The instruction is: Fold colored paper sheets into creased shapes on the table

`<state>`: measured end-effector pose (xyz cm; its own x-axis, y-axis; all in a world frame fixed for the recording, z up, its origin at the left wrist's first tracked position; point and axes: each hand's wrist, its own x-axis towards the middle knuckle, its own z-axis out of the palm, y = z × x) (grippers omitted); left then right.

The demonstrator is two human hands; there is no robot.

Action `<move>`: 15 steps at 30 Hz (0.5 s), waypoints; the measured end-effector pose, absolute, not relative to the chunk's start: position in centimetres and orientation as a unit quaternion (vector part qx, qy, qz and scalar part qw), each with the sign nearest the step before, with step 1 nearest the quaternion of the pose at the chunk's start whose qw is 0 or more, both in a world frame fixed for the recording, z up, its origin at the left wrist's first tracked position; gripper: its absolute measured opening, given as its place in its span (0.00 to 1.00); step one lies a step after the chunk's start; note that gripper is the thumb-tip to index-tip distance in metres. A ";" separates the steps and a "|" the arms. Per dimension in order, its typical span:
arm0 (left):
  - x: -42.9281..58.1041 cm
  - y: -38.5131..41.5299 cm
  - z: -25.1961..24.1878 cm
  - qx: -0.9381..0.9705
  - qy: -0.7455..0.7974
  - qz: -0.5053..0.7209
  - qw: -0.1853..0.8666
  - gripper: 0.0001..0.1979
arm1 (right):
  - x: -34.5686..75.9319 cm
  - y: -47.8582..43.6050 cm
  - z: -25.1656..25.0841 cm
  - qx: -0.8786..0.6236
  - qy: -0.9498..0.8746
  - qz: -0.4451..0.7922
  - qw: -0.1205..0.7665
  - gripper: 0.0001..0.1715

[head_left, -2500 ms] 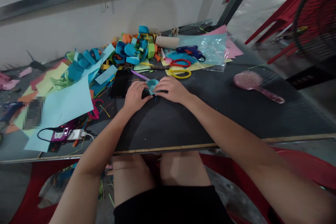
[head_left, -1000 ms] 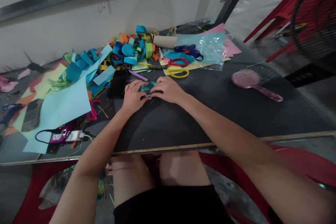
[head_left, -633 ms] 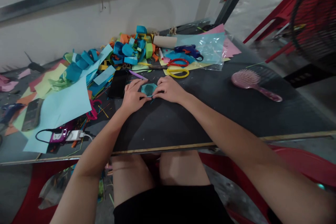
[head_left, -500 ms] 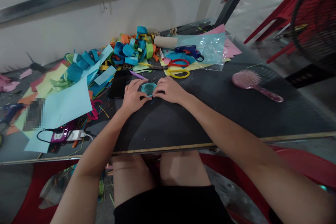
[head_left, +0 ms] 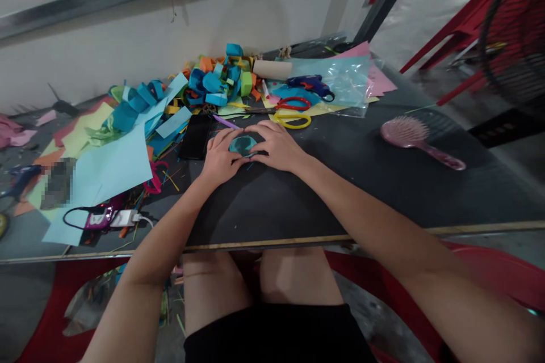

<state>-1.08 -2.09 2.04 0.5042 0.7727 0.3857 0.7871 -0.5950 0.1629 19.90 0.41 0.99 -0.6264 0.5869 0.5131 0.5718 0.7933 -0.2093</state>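
Note:
A small blue-green paper piece, roughly round with raised edges, lies on the dark table between my hands. My left hand curves around its left side, thumb at the near edge. From the right, my right hand grips it with bent fingers and thumb. Both sets of fingertips press on its rim, and they hide parts of it. Just beyond the hands lie a purple pen and scissors with one red and one yellow handle. A black phone rests beside my left hand.
Folded paper strips are heaped by the wall, near a cardboard tube and a blue glue gun. Light blue sheets and a purple power strip lie left. A pink hairbrush lies right.
My fingers have shifted slightly around the paper piece's rim, the right fingers now arching further over its far side. The whole view has moved a little; the other objects stay put.

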 end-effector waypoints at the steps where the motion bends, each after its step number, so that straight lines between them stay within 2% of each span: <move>1: -1.1 -2.1 2.0 -0.866 -0.452 -0.213 0.018 0.10 | 19.9 0.4 1.0 -0.323 -0.902 0.015 0.287 0.07; 9: -0.7 -2.1 2.1 -0.862 -0.471 -0.185 0.015 0.07 | 19.7 0.5 1.0 -0.324 -0.909 0.041 0.259 0.10; 15: -0.7 -1.8 2.0 -0.865 -0.466 -0.186 -0.002 0.09 | 19.9 0.7 1.5 -0.346 -0.906 0.064 0.234 0.08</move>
